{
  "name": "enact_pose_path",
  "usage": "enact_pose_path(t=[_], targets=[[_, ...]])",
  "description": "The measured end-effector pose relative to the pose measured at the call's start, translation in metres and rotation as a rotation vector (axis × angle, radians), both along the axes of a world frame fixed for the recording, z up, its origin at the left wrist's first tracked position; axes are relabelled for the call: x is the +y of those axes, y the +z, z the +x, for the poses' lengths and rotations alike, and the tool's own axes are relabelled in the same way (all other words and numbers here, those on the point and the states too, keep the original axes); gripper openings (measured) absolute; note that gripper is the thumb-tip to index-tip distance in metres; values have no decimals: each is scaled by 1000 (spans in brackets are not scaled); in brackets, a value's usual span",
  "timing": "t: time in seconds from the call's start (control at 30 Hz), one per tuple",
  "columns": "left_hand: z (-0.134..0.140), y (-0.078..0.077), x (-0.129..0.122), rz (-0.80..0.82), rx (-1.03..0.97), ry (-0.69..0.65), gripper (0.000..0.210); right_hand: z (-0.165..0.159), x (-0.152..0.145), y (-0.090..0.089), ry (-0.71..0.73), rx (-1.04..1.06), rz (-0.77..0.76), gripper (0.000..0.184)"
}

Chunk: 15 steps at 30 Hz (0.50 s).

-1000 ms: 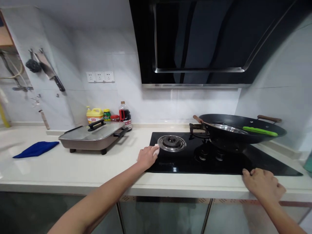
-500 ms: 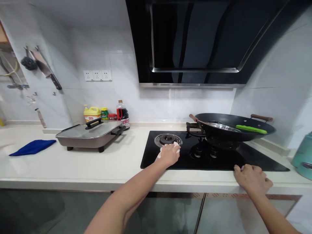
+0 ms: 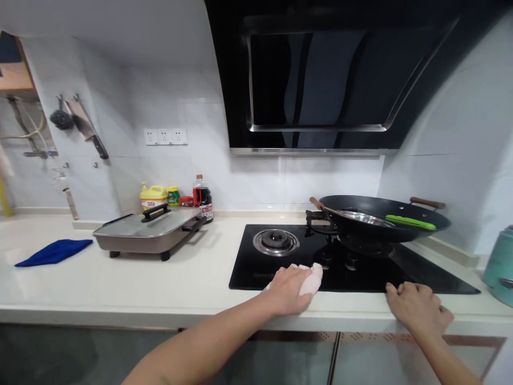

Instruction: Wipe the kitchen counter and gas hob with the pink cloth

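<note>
A crumpled pale cloth (image 3: 311, 282) is bunched under my left hand (image 3: 289, 291), whose fingers press it onto the front edge of a black glass gas hob (image 3: 248, 262). Just beyond, the hob's left burner (image 3: 276, 240) shows bare, with a metal ring around it. My right hand (image 3: 419, 307) leans on the counter edge at the hob's front right. Its fingers are bent and a little apart, with nothing seen in them. A large black wok (image 3: 385, 224) sits over the right burner, holding a shiny metal piece (image 3: 366, 217) and a green-handled utensil (image 3: 411, 222).
Left of the hob stands an electric pan (image 3: 136, 244) with a glass lid. Behind it are a yellow jug (image 3: 153, 199) and a dark sauce bottle (image 3: 202, 200). A blue cloth (image 3: 56, 252) lies farther left. The range hood (image 3: 316, 80) overhangs; a teal container (image 3: 500, 267) stands right.
My left hand has moved with the cloth from beside the left burner toward me and right, to the hob's front edge. My right hand stays in place. The view has tilted up slightly.
</note>
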<state>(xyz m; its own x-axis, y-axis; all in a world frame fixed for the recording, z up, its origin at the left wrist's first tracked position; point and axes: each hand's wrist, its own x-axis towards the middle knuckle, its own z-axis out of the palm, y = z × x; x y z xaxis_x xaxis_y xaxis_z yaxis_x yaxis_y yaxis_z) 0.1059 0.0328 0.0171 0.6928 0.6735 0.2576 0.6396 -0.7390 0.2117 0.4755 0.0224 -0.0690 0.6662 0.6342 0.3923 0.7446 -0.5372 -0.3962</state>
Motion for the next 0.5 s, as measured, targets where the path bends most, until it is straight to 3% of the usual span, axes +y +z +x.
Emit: enact_pose_path(t=[0.1, 0.2, 0.37, 0.5], targets=[[-12, 1, -1, -6, -19, 5, 61, -1, 0, 0, 12, -32, 13, 57], [-8, 5, 14, -40, -18, 149, 51, -2, -1, 1, 8, -39, 4, 56], [33, 9, 62, -29, 1, 327, 46, -8, -6, 8, 13, -42, -10, 56], [69, 8, 103, 12, -9, 338, 54, -14, -10, 12, 15, -49, 14, 51]])
